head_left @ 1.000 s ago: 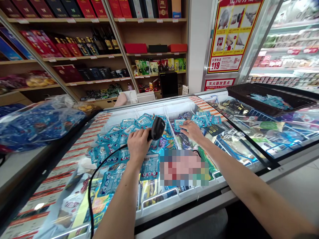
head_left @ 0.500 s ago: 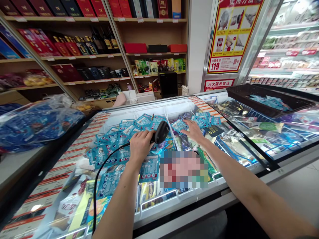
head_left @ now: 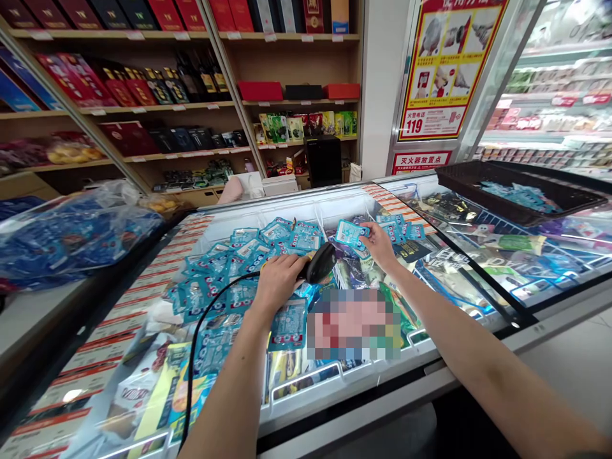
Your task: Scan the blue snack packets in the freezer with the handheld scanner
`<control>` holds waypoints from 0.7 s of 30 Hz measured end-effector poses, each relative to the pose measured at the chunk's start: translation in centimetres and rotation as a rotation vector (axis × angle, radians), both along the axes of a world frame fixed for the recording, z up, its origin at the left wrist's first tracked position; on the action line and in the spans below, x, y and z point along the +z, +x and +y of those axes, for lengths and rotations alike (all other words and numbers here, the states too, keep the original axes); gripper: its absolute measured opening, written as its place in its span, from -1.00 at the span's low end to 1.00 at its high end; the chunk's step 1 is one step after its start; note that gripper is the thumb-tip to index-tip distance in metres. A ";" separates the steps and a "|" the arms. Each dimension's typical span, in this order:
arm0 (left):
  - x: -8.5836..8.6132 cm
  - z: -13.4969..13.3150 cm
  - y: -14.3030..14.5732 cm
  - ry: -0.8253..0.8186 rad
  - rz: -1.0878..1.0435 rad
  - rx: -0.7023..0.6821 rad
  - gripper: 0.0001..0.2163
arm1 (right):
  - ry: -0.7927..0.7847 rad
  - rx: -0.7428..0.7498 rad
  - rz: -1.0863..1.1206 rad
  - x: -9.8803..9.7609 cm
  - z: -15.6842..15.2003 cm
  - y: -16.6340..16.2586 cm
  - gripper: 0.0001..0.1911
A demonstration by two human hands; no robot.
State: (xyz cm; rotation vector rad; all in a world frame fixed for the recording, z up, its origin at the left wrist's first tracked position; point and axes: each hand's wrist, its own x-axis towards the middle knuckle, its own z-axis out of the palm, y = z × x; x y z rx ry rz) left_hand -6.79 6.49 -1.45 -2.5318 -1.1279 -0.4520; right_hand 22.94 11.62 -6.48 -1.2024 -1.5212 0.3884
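Note:
My left hand (head_left: pixel 283 275) is wrapped round the handle of a black barcode scanner (head_left: pixel 321 262), whose head points right. Its black cable (head_left: pixel 195 341) trails down past my forearm. Pinched by its right edge in my right hand (head_left: pixel 380 245) is a small blue packet (head_left: pixel 350 233) with a white label facing up. It is raised above the freezer's goods, just beyond the scanner head. Many similar blue packets (head_left: pixel 239 255) lie heaped under and left of the scanner. A few more blue packets (head_left: pixel 399 228) lie right of my right hand.
A white wire divider (head_left: pixel 338 275) splits the chest freezer. Its front rail (head_left: pixel 306 382) runs close to my arms. A dark brown tray (head_left: pixel 459 182) with blue packets rests on the freezer at right. Blue plastic-wrapped goods (head_left: pixel 71 236) lie at left. Shelves (head_left: pixel 287 102) stand behind.
My right hand has picked up a blue packet that it was reaching over and lifted it slightly. My left hand has moved the scanner right and a little down towards it.

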 end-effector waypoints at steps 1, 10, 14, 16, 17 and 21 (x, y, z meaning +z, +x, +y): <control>0.0 0.0 0.0 -0.004 0.001 -0.004 -0.64 | -0.009 0.015 0.017 -0.2 0.2 0.1 -0.63; 0.0 -0.1 0.4 0.002 0.019 -0.009 -0.65 | -0.017 0.101 0.075 -0.6 0.6 0.2 -0.65; -0.1 -0.1 0.5 0.015 0.047 -0.010 -0.64 | -0.017 0.099 0.074 -0.7 0.5 0.3 -0.66; -0.1 -0.1 0.5 0.018 0.054 -0.009 -0.64 | -0.012 0.112 0.073 -0.8 0.5 0.3 -0.66; -0.1 -0.1 0.5 0.020 0.055 -0.008 -0.64 | -0.011 0.120 0.073 -0.8 0.5 0.3 -0.67; -0.2 0.0 0.5 0.023 0.054 -0.008 -0.65 | -0.020 0.135 0.074 -0.7 0.6 0.2 -0.67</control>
